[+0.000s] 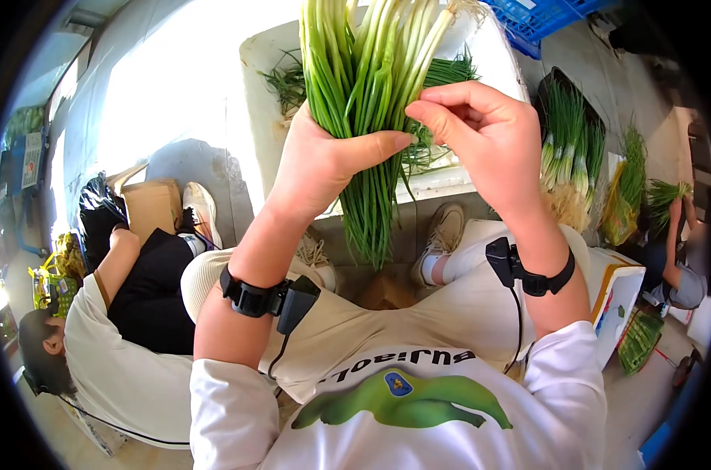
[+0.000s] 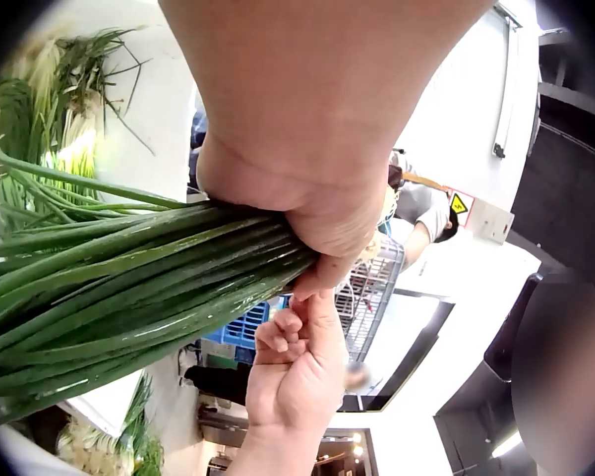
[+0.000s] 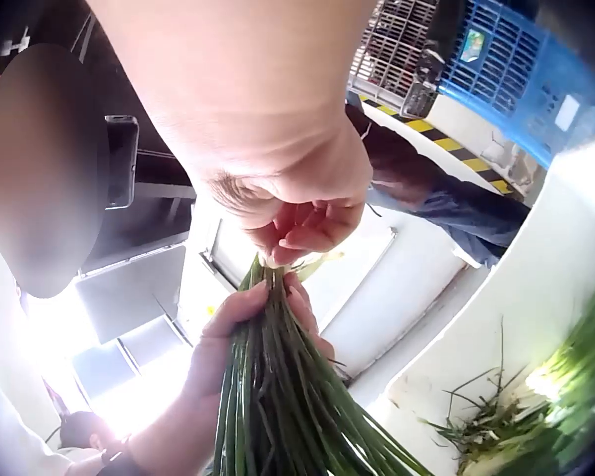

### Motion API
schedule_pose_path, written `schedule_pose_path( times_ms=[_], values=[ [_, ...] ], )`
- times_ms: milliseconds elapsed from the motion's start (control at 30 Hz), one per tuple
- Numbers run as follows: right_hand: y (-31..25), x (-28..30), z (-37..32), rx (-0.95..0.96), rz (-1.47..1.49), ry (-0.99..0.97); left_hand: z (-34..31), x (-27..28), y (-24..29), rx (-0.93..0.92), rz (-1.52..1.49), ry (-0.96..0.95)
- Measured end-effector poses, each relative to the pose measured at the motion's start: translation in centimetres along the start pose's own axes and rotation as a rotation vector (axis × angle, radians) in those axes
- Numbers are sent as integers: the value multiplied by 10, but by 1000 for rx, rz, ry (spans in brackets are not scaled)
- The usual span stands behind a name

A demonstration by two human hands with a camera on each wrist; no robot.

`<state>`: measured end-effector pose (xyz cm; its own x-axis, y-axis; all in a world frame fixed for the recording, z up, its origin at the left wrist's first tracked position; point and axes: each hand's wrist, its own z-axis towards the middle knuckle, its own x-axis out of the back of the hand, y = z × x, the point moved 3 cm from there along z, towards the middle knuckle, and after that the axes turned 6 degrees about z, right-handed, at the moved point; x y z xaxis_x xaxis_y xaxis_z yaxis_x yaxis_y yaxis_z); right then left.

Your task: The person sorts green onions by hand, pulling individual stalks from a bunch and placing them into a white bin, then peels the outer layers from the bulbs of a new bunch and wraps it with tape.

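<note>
A thick bunch of spring onions [image 1: 363, 82] stands in front of me, pale root ends away from me and green tops hanging toward my lap. My left hand [image 1: 320, 153] grips it around the middle, thumb across the near side. My right hand [image 1: 488, 129] is at the bunch's right edge, thumb and index fingertip pinching at an outer spring onion. In the right wrist view the right hand's fingers [image 3: 302, 228] are curled close above the left thumb. Below the bunch is a white foam box [image 1: 253, 86] with more green onions [image 1: 453, 70] inside.
Blue crates [image 1: 539, 19] stand beyond the box. To the right are a dark tub of spring onions [image 1: 571, 133] and a yellow-bagged bunch [image 1: 625, 196]. A seated person [image 1: 128, 376] is close on my left beside a cardboard box [image 1: 153, 207]; another person's hands [image 1: 680, 204] hold greens far right.
</note>
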<state>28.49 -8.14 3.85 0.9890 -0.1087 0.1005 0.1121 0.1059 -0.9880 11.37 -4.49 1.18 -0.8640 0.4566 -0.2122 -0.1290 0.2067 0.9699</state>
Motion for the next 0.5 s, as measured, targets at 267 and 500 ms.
schedule_pose_path(
  times_ms=[267,500],
  values=[
    [-22,2,3,399,-438,-57,0,2,-2,-12,100,20],
    [-16,12,8,181,-187,-153,1,3,-3,-47,126,0]
  ],
)
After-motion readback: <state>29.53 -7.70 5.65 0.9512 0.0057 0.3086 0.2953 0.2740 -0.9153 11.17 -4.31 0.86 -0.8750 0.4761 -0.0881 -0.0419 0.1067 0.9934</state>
